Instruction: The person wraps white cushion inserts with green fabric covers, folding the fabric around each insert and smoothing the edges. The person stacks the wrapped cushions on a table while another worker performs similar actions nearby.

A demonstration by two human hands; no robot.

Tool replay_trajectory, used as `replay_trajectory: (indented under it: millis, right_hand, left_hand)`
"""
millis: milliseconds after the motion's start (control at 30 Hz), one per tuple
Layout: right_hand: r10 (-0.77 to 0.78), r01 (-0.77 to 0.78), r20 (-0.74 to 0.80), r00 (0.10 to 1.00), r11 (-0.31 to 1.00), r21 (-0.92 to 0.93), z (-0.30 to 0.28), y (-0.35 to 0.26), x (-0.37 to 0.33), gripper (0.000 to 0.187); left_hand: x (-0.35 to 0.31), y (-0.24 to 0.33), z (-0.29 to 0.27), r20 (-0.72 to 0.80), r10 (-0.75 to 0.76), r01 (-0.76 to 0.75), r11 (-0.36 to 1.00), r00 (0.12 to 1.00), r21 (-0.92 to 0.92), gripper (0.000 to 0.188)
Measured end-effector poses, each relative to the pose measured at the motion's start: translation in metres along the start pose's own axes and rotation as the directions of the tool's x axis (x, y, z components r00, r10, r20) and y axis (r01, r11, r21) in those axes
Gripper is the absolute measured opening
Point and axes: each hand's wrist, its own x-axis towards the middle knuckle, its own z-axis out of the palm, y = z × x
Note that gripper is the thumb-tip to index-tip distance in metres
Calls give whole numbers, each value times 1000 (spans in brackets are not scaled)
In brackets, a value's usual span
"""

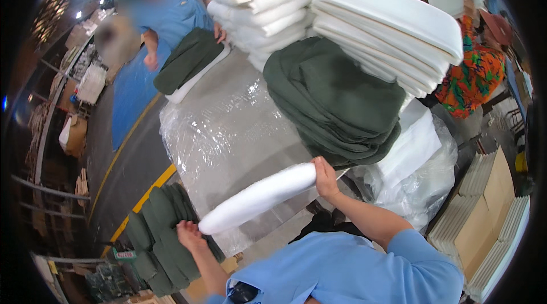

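One white pad is held between two hands over the near edge of a plastic-covered table.
Its right end is pinched by the right hand; its left end is met by the left hand's bent fingers, whose grip cannot be told. Beyond, one dark green cloth heap is set before at least two white stacks, partly hidden. One green pad is touched by a co-worker. Green bundles at lower left are overlapped, uncountable. At right, white sheeting is partly enclosed by clear plastic; a brown carton's contents cannot be made out.
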Motion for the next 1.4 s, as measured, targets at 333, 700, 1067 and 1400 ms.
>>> replay_trajectory:
  millis: [333,700,1067,1400]
  right_hand:
    - [-55,49,-22,998,978,-205,-13,-3,2,45]
    - [20,-55,-134,991,963,-265,-56,-17,-48,35]
    - [-291,281,4,957,921,-270,-31,-121,88,20]
    - [-241,184,60,969,537,-823,1,-122,252,61]
  left_hand:
    - [-184,-10,116,944,316,-965,-261,-99,-14,56]
    - [-160,-45,141,990,-103,-981,-180,96,76,58]
    - [-151,-27,165,957,-275,-985,-164,94,50,55]
    - [-154,-20,177,963,-253,-991,-113,93,67,54]
